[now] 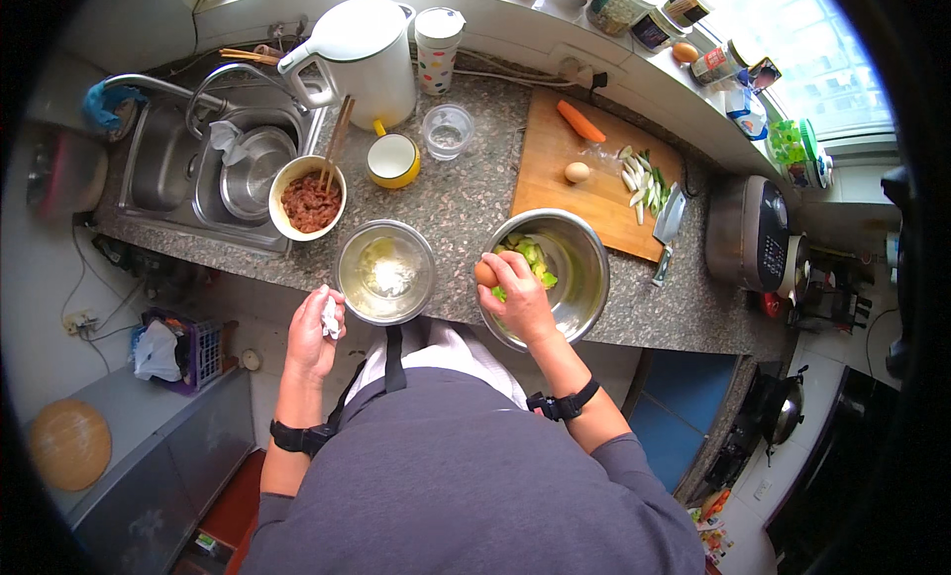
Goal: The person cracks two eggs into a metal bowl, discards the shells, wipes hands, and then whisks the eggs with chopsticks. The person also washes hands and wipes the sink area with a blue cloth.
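Note:
My right hand (518,291) holds a brown egg (487,274) in its fingertips over a large steel bowl (591,278). Pale green vegetable pieces (536,254) lie in that bowl, partly hidden by the hand. Crumpled white tissue (330,319) is gripped in my left hand (313,333), just in front of the counter's edge. Beside it stands a smaller metal bowl (425,278) with white powder (390,276) and some clear, yellowish liquid at its bottom.
A bowl of minced meat (308,203) with chopsticks sits by the sink (160,163). Nearby are a yellow mug (405,175), a plastic cup (448,133) and a white pitcher (371,77). The cutting board (546,166) bears a carrot (581,122), an egg (576,172) and cut scallions (643,181); a knife (669,215) overlaps its edge.

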Tool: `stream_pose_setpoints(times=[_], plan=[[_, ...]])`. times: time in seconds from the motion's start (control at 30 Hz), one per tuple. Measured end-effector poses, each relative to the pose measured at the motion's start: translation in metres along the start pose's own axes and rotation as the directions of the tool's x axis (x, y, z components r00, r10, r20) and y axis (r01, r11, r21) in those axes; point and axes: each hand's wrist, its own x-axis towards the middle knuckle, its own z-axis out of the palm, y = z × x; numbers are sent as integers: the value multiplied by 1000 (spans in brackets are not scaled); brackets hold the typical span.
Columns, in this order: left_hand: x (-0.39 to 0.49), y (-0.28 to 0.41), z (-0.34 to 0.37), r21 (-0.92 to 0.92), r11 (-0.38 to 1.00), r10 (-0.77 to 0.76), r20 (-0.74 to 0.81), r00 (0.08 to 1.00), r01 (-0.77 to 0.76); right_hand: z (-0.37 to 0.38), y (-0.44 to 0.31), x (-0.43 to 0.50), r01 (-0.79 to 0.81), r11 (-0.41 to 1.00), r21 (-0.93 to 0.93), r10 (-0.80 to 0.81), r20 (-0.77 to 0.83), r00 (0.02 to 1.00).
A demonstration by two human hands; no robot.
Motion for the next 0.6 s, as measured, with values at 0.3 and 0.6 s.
stream_pose_setpoints(times=[0.3, 0.6], plan=[[-2, -5, -4, -4, 1000, -23, -10, 1000, 23, 3, 0, -1, 45, 998, -35, -45, 13, 999], [17, 22, -3, 116, 993, -29, 139, 990, 13, 6, -19, -9, -131, 988, 77, 139, -116, 983]])
